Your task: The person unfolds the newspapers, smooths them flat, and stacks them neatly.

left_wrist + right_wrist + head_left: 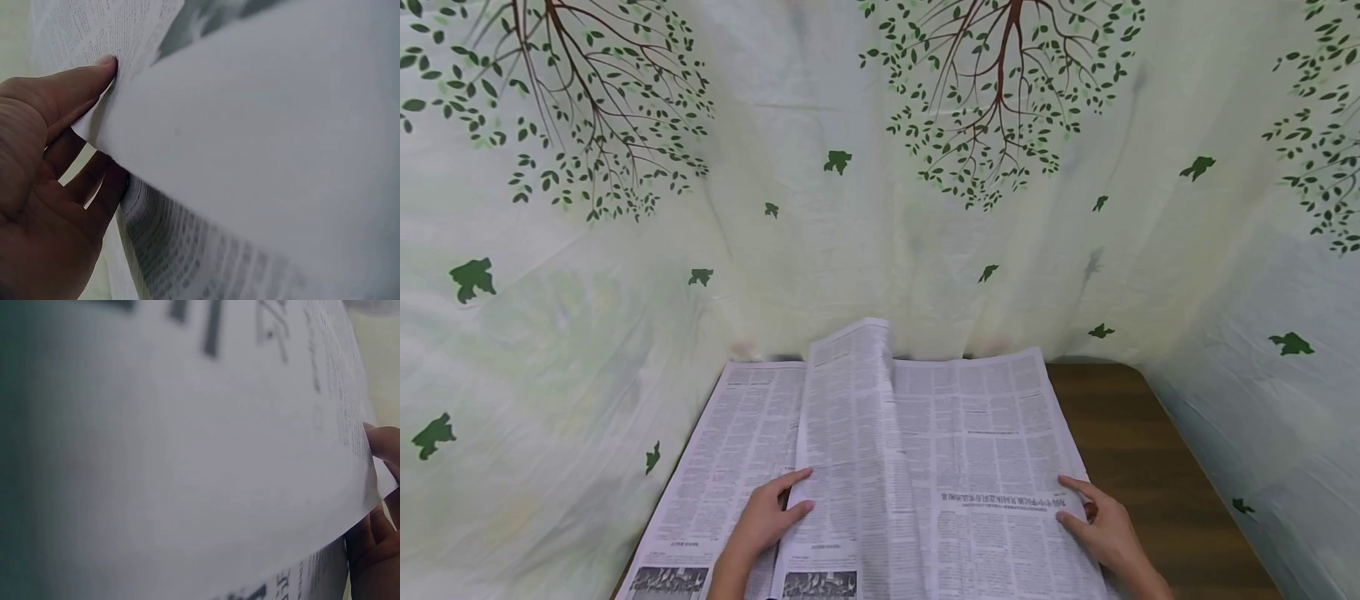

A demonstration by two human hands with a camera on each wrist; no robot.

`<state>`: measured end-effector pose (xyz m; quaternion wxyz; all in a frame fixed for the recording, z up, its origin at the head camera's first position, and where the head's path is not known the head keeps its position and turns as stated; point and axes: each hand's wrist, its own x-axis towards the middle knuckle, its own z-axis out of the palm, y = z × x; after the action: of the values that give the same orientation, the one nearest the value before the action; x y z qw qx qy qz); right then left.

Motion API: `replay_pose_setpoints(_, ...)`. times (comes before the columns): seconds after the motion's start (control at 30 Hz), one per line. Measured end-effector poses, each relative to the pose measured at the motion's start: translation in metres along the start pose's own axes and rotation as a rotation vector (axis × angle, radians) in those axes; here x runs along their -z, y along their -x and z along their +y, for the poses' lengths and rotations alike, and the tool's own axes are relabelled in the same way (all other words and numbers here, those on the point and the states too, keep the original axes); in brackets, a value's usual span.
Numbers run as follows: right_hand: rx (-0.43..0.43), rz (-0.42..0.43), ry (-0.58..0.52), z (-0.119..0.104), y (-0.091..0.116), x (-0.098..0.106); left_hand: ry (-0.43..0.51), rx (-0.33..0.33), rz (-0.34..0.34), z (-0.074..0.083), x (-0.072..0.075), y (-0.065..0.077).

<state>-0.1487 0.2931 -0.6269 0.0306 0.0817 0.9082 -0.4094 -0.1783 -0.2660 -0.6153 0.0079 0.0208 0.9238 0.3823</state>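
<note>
A large newspaper sheet (992, 458), printed in dense columns, stands partly raised off the table with a fold bulging upward left of its middle. At its left edge, my left hand (760, 521) pinches the paper between thumb and fingers. The left wrist view shows the thumb (94, 75) on top of the sheet and the other fingers behind it. My right hand (1105, 529) pinches the right edge in the same way. In the right wrist view that hand is partly cut off by the frame. Another newspaper page (737, 450) lies beneath on the left, with a dark photo near its bottom.
A dark brown wooden table (1127, 450) shows to the right of the newspaper. Pale cloth (880, 233) printed with trees and green leaves hangs behind the table and along both sides, close to its edges.
</note>
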Motion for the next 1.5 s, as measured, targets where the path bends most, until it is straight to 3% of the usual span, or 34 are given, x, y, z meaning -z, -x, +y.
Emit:
replay_pose_setpoints(0.3,-0.02,0.013,0.044,0.006,0.002,0.007,-0.032,0.027,-0.005,-0.008,0.016,0.002)
replay_pose_setpoints(0.6,0.02,0.036,0.033,0.012,0.007,0.014,0.026,0.059,0.019,-0.02,0.041,0.004)
replay_pose_setpoints(0.87,0.017,0.024,0.031,0.012,0.008,0.017,0.031,0.136,-0.048,-0.039,0.064,0.013)
replay_pose_setpoints(1.17,0.023,0.036,0.052,0.013,0.009,0.018,-0.057,0.127,-0.085,-0.061,0.083,0.018)
replay_pose_setpoints(1.5,0.018,0.017,0.08,0.015,0.008,0.02,-0.192,0.165,0.014,-0.092,0.103,0.024)
